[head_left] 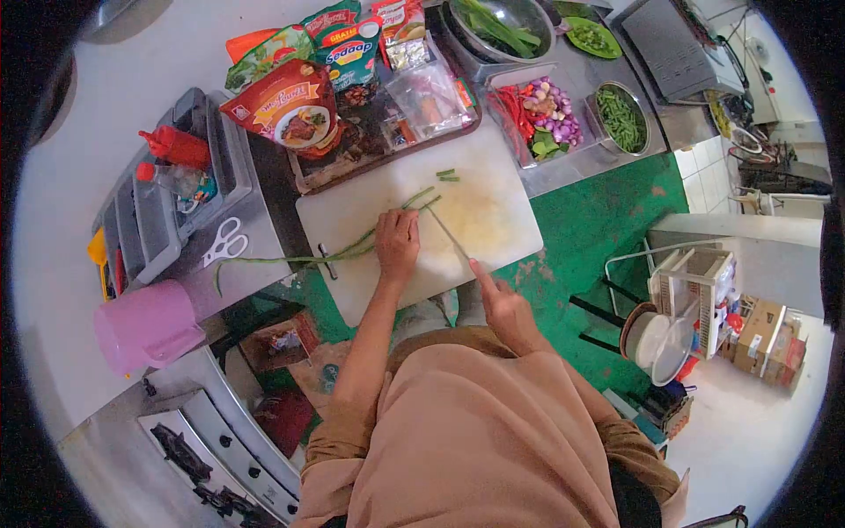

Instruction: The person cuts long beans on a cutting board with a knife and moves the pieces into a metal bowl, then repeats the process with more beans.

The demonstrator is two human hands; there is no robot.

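Note:
My left hand (398, 245) is closed over long green beans (352, 249), pressing them on the white cutting board (488, 176). Their tails run left past the board's edge, and their tips stick out beyond my fingers. In my right hand (506, 308) is a knife (453, 238), gripped by the handle, with its blade pointing up and left toward the bean tips. A few short cut bean pieces (447, 175) lie farther up the board.
Behind the board, a tray (387, 167) holds seasoning packets. To the right stand a container of chillies and shallots (550, 119), a bowl of cut beans (621, 119) and a green plate (591, 38). White scissors (226, 241) and a pink jug (150, 326) are left, near a stove (216, 453).

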